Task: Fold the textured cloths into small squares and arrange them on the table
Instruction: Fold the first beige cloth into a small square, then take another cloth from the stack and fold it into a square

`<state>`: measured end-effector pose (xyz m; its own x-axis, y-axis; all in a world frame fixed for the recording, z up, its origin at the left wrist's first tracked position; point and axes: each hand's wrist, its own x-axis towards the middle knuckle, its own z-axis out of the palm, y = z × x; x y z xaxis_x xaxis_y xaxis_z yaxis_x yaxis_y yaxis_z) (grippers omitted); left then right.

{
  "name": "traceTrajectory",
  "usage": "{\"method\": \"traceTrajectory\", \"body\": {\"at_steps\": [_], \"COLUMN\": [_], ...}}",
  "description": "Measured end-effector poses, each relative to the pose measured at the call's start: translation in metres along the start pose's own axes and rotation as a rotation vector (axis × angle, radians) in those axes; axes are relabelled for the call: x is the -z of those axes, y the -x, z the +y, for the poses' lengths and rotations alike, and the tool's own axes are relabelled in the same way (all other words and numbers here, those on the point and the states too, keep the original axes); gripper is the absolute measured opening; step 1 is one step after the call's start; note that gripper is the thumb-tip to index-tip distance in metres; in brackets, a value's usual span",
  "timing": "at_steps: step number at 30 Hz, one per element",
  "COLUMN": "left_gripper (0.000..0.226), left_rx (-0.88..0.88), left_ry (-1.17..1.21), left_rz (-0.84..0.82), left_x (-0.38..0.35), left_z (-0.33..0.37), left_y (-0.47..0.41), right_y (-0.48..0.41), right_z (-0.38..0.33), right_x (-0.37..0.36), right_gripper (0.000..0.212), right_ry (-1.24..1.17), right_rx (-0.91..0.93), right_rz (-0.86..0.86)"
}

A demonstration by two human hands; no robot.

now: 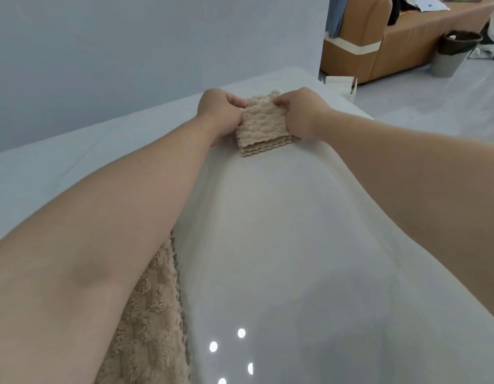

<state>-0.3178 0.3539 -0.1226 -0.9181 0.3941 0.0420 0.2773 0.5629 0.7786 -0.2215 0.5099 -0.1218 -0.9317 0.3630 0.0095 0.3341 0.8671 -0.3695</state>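
Both hands on a folded cloth (261, 126), beige and bumpy-textured, lying on the white tabletop (268, 231) near its far edge, toward the far right corner. Left hand (220, 111) grips the cloth's left side, fingers curled over its top, thumb on the upper face. Right hand (299, 115) grips the right side the same way, thumb pinching in from the far edge. Several wavy-edged layers show stacked at the cloth's near edge; can't tell whether that's one cloth or several. Second beige cloth (151, 314), fluffy and unfolded, lies at the near left edge, partly under the left forearm. Bright light spots (241, 333) reflect on the tabletop near the front edge. Beyond the tabletop: brown sofa (392, 45) and a bin (456, 54) on the floor.
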Motion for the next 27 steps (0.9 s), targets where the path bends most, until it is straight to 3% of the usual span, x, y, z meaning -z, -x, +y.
{"method": "traceTrajectory", "body": {"at_steps": [3, 5, 8, 12, 14, 20, 23, 27], "left_gripper": [0.030, 0.035, 0.048, 0.074, 0.078, 0.074, 0.060, 0.048], "left_rx": [-0.166, -0.356, -0.567, -0.411, -0.382, -0.339, -0.356, -0.300], "left_ry": [-0.261, -0.499, -0.764, -0.814, -0.801, -0.790, -0.837, -0.872], "left_rz": [0.012, 0.039, -0.079, -0.317, -0.347, -0.284, -0.265, -0.251], "left_x": [-0.003, 0.000, -0.002, -0.008, -0.010, 0.012, 0.045, 0.094], "left_z": [-0.001, 0.003, 0.006, -0.012, -0.017, -0.001, 0.005, -0.001], "left_y": [0.002, 0.005, 0.010, 0.015, 0.017, 0.044, 0.083, 0.151], "right_y": [-0.005, -0.007, -0.009, -0.006, -0.004, 0.020, 0.049, 0.096], "right_z": [-0.001, -0.002, 0.001, 0.004, 0.005, -0.009, -0.027, -0.068], "right_x": [-0.007, -0.003, 0.003, -0.001, -0.005, 0.013, 0.020, 0.012], "right_gripper": [0.067, 0.068, 0.060, 0.064, 0.066, 0.074, 0.067, 0.050], "right_ry": [0.055, 0.034, 0.082, 0.215, 0.225, 0.171, 0.129, 0.040], "right_rx": [-0.040, -0.019, 0.075, 0.042, 0.019, 0.097, 0.197, 0.338], "right_rz": [-0.011, 0.071, 0.166, -0.044, -0.070, 0.082, 0.185, 0.186]}}
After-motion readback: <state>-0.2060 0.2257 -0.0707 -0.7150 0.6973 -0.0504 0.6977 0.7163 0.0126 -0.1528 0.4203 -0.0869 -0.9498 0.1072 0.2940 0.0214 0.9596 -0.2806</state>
